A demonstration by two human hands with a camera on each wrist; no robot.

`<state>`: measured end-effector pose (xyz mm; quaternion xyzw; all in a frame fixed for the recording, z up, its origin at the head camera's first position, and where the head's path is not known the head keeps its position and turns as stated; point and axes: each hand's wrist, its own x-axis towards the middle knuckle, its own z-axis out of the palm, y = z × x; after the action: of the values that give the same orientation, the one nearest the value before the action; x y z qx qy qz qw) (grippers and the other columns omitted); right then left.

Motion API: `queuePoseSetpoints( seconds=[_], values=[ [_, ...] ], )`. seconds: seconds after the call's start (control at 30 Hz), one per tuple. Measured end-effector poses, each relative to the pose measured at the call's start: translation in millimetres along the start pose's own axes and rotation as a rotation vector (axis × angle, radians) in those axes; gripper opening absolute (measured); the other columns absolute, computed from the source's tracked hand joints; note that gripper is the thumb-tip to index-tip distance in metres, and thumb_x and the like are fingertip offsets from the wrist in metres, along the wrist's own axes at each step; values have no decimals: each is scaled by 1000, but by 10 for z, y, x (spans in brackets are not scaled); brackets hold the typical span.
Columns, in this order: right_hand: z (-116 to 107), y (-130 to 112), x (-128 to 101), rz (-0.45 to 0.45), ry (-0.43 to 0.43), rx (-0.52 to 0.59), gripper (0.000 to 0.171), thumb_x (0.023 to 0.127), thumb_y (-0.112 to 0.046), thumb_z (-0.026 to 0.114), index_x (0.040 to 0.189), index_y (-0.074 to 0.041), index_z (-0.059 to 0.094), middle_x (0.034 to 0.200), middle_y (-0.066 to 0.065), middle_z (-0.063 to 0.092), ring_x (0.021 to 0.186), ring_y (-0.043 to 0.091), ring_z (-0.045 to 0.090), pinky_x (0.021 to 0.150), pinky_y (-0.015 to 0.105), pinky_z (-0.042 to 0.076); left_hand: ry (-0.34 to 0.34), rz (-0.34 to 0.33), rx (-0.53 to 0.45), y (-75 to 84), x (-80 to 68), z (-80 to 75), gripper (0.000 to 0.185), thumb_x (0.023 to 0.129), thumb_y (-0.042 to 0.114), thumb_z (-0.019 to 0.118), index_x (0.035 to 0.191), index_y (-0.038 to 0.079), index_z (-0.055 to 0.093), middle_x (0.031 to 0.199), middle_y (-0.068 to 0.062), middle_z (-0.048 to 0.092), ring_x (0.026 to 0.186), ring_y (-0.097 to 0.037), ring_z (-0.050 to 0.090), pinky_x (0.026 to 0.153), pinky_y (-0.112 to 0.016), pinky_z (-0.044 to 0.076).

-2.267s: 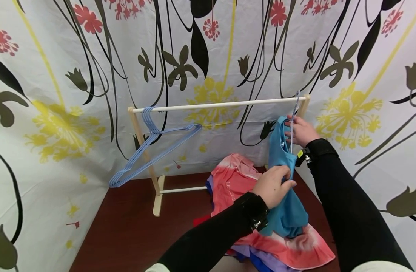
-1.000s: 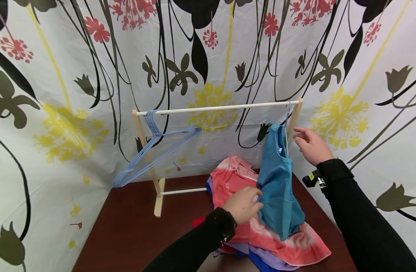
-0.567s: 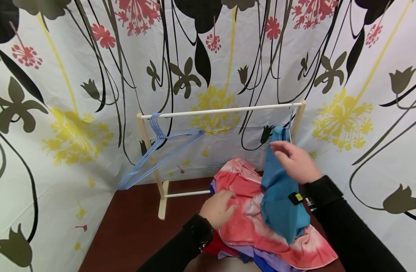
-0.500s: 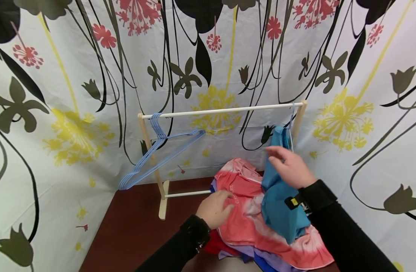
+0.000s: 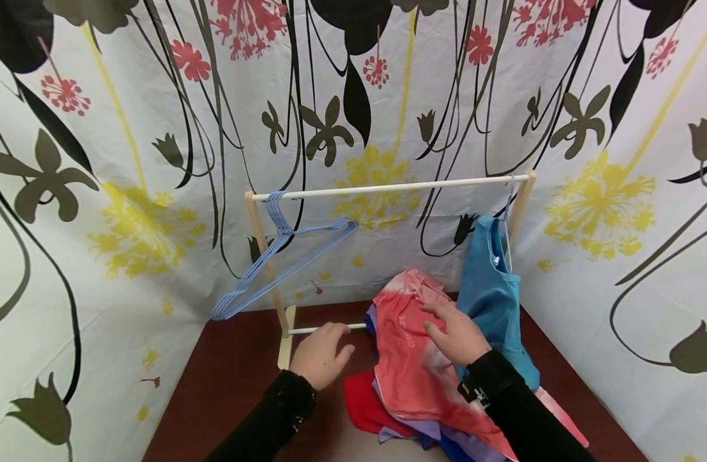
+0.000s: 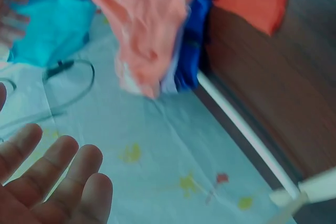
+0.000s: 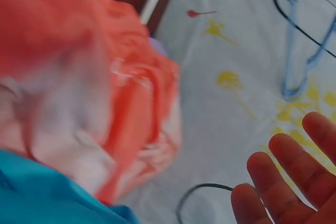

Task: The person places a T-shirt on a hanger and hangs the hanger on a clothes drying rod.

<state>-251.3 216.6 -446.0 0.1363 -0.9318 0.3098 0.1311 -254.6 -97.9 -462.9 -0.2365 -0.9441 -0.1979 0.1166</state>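
My left hand [image 5: 321,356] hovers left of the clothes pile, holding nothing. In the left wrist view its fingers [image 6: 63,169] are loosely extended. Above a coral and white shirt [image 5: 414,378] is my right hand [image 5: 459,333], fingers [image 7: 278,182] spread and nothing in them. A blue sleeveless top [image 5: 492,289] hangs on a light blue hanger [image 5: 509,221] from the right end of the rack's white rod [image 5: 388,188], its lower part overlapping the pile. Several light blue hangers [image 5: 281,240] hang together at the rod's left end.
Under the coral shirt lie a red garment [image 5: 367,404] and purple and blue cloth. The rack's wooden left post [image 5: 278,295] stands on the dark brown table [image 5: 226,385]. A flower-printed curtain [image 5: 226,128] surrounds the back and sides.
My right hand has let go of the hanger and blue top and moved left and down. My left hand has left the top and moved left. The top now hangs by itself.
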Motion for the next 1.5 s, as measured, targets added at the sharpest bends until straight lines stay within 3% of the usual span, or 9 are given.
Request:
queuePoseSetpoints(
  seconds=[0.37, 0.47, 0.63, 0.7, 0.83, 1.0, 1.07, 1.23, 1.5],
  values=[
    [321, 202, -24, 81, -18, 11, 35, 102, -25, 59, 135, -12, 63, 131, 9, 64, 114, 29, 62, 97, 55, 48, 173, -99, 69, -529, -11, -451, 37, 96, 26, 70, 129, 9, 64, 121, -9, 67, 110, -28, 63, 89, -48, 52],
    [340, 246, -32, 100, -33, 30, 36, 103, -24, 58, 136, -11, 61, 132, 11, 63, 115, 31, 61, 97, 56, 47, 281, -81, 158, -707, 115, -666, 34, 94, 19, 72, 125, 6, 65, 116, -12, 68, 105, -31, 64, 85, -47, 54],
    [280, 341, -101, 148, -4, 33, 34, 103, -21, 58, 135, -9, 61, 132, 13, 62, 116, 33, 60, 98, 58, 46, 457, 46, 344, -940, 454, -954, 33, 88, 13, 78, 114, 1, 62, 101, -16, 63, 91, -37, 62, 73, -47, 53],
    [276, 358, -102, 144, 1, 41, 34, 104, -22, 57, 135, -9, 62, 132, 13, 62, 116, 33, 59, 98, 57, 46, 505, 43, 407, -1026, 533, -1039, 37, 85, 12, 81, 111, -1, 59, 98, -19, 58, 87, -39, 58, 69, -48, 52],
    [312, 346, -81, 134, -2, 71, 33, 103, -20, 58, 133, -9, 63, 131, 12, 62, 116, 33, 59, 99, 56, 46, 550, -12, 456, -1181, 568, -1124, 36, 83, 7, 81, 106, -3, 54, 93, -20, 51, 83, -40, 52, 60, -49, 49],
    [320, 318, -99, 154, -14, 89, 32, 104, -21, 56, 134, -9, 62, 131, 11, 62, 116, 32, 59, 99, 55, 45, 603, 5, 439, -1272, 579, -1090, 20, 86, -2, 69, 97, -4, 53, 87, -21, 50, 77, -41, 52, 54, -50, 47],
    [310, 310, -104, 160, -18, 90, 33, 104, -22, 56, 134, -9, 62, 131, 11, 62, 115, 31, 59, 99, 55, 46, 602, 11, 440, -1266, 570, -1094, 18, 86, -3, 69, 96, -4, 54, 86, -21, 50, 75, -41, 52, 53, -50, 48],
    [305, 308, -112, 159, -16, 92, 31, 104, -20, 56, 132, -8, 63, 129, 11, 62, 113, 31, 60, 97, 54, 47, 477, -44, 349, -1136, 493, -1188, 13, 90, -1, 64, 98, -5, 56, 86, -20, 52, 76, -41, 54, 61, -51, 48],
    [274, 287, -101, 159, -8, 99, 30, 104, -20, 56, 130, -8, 65, 126, 11, 64, 111, 30, 61, 97, 54, 48, 140, -267, -73, -895, 426, -1355, 10, 97, 11, 51, 92, 6, 44, 79, -11, 50, 67, -28, 51, 63, -40, 40]
  ],
)
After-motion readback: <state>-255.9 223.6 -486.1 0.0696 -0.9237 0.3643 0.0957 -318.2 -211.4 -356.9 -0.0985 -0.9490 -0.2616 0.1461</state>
